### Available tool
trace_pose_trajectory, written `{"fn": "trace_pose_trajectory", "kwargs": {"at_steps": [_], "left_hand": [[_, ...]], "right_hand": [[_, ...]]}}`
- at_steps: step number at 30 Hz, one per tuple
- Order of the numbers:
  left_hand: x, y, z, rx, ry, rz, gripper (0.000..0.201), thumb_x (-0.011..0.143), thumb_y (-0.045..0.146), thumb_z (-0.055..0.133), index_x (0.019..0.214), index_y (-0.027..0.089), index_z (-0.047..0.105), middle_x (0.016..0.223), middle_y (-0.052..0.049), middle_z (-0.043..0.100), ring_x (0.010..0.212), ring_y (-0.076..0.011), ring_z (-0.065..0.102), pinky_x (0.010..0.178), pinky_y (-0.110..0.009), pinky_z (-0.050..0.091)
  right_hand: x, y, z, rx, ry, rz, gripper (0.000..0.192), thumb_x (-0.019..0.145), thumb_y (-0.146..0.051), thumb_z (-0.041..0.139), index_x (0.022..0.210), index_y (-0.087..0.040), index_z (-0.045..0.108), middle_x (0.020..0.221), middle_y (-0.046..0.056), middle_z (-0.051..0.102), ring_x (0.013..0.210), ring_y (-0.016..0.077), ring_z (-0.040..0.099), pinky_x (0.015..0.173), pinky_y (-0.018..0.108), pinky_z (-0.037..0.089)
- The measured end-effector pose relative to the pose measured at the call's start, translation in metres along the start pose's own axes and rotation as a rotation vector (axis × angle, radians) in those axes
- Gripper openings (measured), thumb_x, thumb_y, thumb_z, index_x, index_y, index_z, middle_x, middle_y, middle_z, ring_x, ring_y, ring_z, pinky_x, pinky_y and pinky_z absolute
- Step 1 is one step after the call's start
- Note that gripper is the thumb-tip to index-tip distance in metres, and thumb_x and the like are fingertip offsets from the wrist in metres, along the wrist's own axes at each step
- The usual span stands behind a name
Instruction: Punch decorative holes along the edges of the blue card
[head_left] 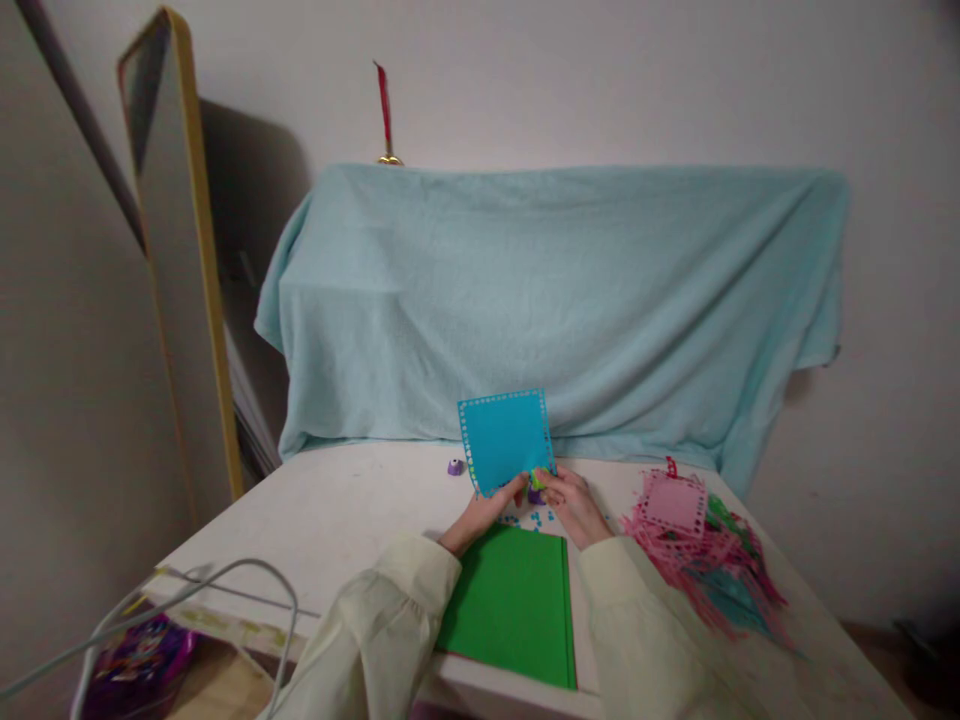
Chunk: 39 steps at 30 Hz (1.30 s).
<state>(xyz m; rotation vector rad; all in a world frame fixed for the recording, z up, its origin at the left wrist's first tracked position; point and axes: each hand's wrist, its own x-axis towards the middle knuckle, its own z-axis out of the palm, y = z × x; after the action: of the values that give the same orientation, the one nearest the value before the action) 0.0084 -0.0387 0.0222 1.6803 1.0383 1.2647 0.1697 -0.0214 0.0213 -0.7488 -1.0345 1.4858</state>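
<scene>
A blue square of paper [506, 438] stands raised above the white table, with a row of small punched holes along its edges. My left hand [489, 512] has its fingers closed on the paper's lower edge. At the lower right corner, my right hand [574, 505] grips a small yellow-green and purple craft punch [538, 480], partly hidden by the fingers; whether its jaws are pressed together I cannot tell. Below both hands lie scattered blue paper bits [534, 521]. A stack of green paper [514, 605] rests between my forearms.
A small purple piece [454, 467] sits left of the blue paper. To the right, a pink punched square [675, 503] lies on shredded paper strips [720, 580]. A light blue cloth [525, 290] drapes behind the table. A pale cable [247, 565] loops at front left.
</scene>
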Motion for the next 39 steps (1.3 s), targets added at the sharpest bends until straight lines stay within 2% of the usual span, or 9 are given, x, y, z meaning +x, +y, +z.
{"fn": "trace_pose_trajectory", "kwargs": {"at_steps": [6, 9, 15, 20, 27, 39], "left_hand": [[0.0, 0.002, 0.003, -0.009, 0.02, 0.012, 0.052, 0.088, 0.054, 0.045, 0.051, 0.019, 0.052, 0.061, -0.004, 0.058, 0.062, -0.0158, 0.052, 0.074, -0.031, 0.043], [0.0, 0.007, 0.004, -0.013, 0.059, 0.025, 0.053, 0.087, 0.055, 0.046, 0.049, 0.02, 0.05, 0.058, -0.003, 0.056, 0.058, -0.0158, 0.05, 0.072, -0.031, 0.043], [0.001, 0.008, 0.002, -0.001, 0.071, 0.012, 0.052, 0.087, 0.055, 0.048, 0.048, 0.02, 0.051, 0.057, -0.002, 0.055, 0.058, -0.0156, 0.051, 0.07, -0.03, 0.042], [0.003, -0.001, 0.001, 0.041, 0.135, 0.021, 0.054, 0.089, 0.054, 0.045, 0.048, 0.02, 0.051, 0.055, -0.001, 0.055, 0.058, -0.0155, 0.051, 0.071, -0.03, 0.041], [0.003, -0.004, 0.001, 0.028, 0.145, 0.022, 0.053, 0.089, 0.053, 0.045, 0.048, 0.02, 0.05, 0.056, -0.001, 0.055, 0.058, -0.0156, 0.051, 0.071, -0.029, 0.041], [0.005, -0.007, 0.002, -0.017, 0.115, 0.048, 0.051, 0.089, 0.051, 0.047, 0.049, 0.02, 0.053, 0.06, -0.003, 0.058, 0.061, -0.0166, 0.054, 0.072, -0.03, 0.042]], "right_hand": [[-0.002, -0.001, 0.002, -0.034, -0.026, 0.005, 0.026, 0.064, -0.033, 0.079, 0.082, -0.016, 0.069, 0.078, 0.003, 0.066, 0.062, 0.0119, 0.05, 0.054, 0.026, 0.03], [-0.002, 0.001, 0.003, -0.034, -0.017, -0.008, 0.026, 0.063, -0.034, 0.08, 0.079, -0.016, 0.069, 0.073, 0.001, 0.064, 0.058, 0.0106, 0.047, 0.052, 0.025, 0.029], [0.0, 0.004, 0.005, -0.044, -0.024, 0.0, 0.029, 0.065, -0.039, 0.079, 0.079, -0.017, 0.067, 0.061, -0.003, 0.054, 0.046, 0.0066, 0.03, 0.047, 0.025, 0.022], [0.004, 0.004, 0.004, -0.028, -0.026, -0.001, 0.032, 0.065, -0.043, 0.078, 0.081, -0.017, 0.067, 0.065, -0.002, 0.056, 0.05, 0.0084, 0.039, 0.048, 0.025, 0.026], [-0.002, -0.004, 0.006, -0.011, -0.031, -0.037, 0.031, 0.07, -0.041, 0.075, 0.09, -0.018, 0.069, 0.082, 0.004, 0.065, 0.062, 0.0126, 0.049, 0.056, 0.027, 0.035], [-0.003, -0.005, 0.004, -0.027, -0.069, -0.016, 0.028, 0.071, -0.038, 0.075, 0.087, -0.017, 0.069, 0.079, 0.003, 0.063, 0.061, 0.0113, 0.049, 0.056, 0.027, 0.035]]}}
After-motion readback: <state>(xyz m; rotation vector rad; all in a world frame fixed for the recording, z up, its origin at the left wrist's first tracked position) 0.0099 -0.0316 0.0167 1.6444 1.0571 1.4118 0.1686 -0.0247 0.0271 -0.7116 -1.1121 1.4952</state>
